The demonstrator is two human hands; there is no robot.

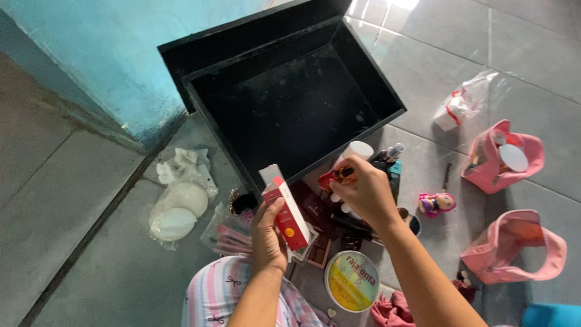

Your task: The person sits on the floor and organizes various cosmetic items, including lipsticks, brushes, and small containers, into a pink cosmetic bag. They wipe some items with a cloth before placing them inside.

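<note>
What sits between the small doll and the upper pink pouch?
Head view: bare grey tile and a thin dark stick, lying nearer the doll than the upper pink pouch.

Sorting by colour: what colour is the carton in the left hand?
The carton is red and white, seen in the head view.

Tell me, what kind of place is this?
Probably a home floor: grey tiled floor by a turquoise wall, with an open black box, pink pouches and cosmetics scattered around the person's hands.

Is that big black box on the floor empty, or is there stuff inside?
Empty, as far as shows. The black box lies open, its dark bare bottom in view; the small items lie outside it on the tiled floor.
</note>
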